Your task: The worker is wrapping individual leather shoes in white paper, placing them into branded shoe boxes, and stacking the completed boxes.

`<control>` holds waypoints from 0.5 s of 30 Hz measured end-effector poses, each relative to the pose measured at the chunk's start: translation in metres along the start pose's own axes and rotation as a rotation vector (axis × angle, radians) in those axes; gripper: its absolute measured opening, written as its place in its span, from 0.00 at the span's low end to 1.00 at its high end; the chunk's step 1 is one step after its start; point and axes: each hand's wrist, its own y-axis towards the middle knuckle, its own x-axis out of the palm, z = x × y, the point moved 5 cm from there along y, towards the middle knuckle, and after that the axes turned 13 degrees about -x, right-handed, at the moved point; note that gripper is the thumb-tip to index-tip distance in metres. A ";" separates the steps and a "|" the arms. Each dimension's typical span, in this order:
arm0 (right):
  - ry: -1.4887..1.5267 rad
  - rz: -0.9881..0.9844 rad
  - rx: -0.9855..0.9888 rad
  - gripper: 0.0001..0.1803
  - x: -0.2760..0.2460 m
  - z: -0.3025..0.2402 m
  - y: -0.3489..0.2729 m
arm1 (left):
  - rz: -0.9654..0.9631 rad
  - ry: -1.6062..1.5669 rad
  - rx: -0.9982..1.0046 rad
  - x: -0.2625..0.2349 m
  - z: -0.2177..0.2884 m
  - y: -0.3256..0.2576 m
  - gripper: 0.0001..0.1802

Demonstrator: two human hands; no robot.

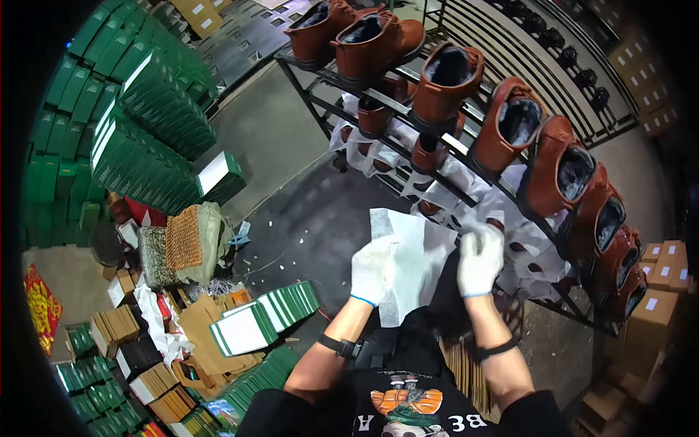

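Observation:
A thin white sheet of paper (415, 258) hangs in front of my body, tall and slightly creased. My left hand (373, 271), in a white knit glove with a blue cuff edge, is closed on the sheet's left side. Close to its right edge is my right hand (480, 261), gloved the same way and raised. Its fingers are smeared by motion, so whether it touches the paper is unclear. Ahead of both hands, a black metal rack (466, 156) carries brown ankle boots (510, 124) on top, with more brown boots among white paper on the lower level.
Green shoe boxes (149, 146) are stacked high at the left. Nearer lie a row of white-and-green boxes (266, 320), brown cardboard (211, 328) and a seat with a beaded cover (183, 240). Cardboard cartons (648, 328) stand at the right. Paper scraps dot the dark floor.

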 end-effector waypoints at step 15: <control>-0.093 -0.711 0.044 0.28 0.184 0.049 0.140 | 0.328 0.371 -0.006 -0.056 0.012 0.030 0.14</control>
